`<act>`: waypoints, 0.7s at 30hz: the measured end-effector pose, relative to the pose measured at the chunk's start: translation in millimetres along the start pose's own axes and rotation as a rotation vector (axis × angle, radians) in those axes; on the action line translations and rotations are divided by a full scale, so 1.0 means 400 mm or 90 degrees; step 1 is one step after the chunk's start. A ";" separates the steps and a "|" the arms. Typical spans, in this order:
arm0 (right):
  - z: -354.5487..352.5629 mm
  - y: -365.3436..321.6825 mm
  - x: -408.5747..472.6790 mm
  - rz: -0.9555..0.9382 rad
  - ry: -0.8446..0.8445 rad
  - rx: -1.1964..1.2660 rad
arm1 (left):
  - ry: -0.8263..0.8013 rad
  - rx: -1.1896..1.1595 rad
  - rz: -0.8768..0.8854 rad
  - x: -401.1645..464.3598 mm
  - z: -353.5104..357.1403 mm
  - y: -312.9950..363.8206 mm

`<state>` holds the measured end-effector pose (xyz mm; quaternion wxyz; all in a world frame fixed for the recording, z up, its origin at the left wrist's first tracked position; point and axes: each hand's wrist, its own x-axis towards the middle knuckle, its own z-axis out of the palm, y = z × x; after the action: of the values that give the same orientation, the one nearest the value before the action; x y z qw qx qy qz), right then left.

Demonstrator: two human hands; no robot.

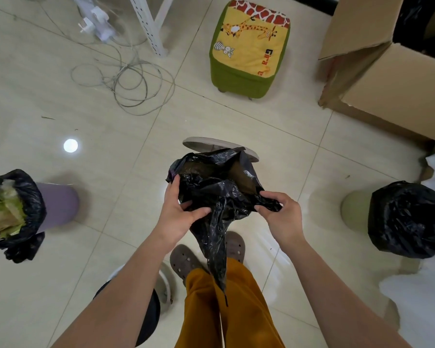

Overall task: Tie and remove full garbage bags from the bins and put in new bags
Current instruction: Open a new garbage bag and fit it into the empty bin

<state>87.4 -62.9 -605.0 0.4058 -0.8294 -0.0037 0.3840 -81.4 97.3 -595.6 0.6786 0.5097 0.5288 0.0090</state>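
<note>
I hold a black garbage bag (219,187) in front of me, its mouth spread open over a grey-rimmed bin (211,143) that it mostly hides. My left hand (180,209) grips the bag's left edge. My right hand (279,209) pinches the right edge. A long tail of the bag hangs down over my legs. A purple bin (58,204) at the left has a black bag filled with greenish waste (5,212). A pale green bin (354,209) at the right is covered by a black bag (407,219).
A green and yellow giraffe stool (249,46) stands ahead. An open cardboard box (387,66) sits at the far right. Loose cables (126,76) lie on the tiled floor at the far left. A white-rimmed bin (165,287) with a black bag is under my left arm.
</note>
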 end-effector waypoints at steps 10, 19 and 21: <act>-0.005 -0.008 -0.006 -0.035 -0.006 0.018 | -0.056 0.207 -0.022 -0.004 0.041 -0.023; -0.003 -0.006 -0.014 -0.064 -0.018 0.023 | -0.040 0.204 -0.046 -0.025 0.073 -0.041; 0.000 -0.004 -0.015 -0.065 -0.023 0.026 | -0.067 0.210 -0.051 -0.032 0.084 -0.042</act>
<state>83.7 -63.7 -600.0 0.4416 -0.8125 -0.0453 0.3779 -71.4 59.1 -601.1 0.6126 0.5923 0.5065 -0.1317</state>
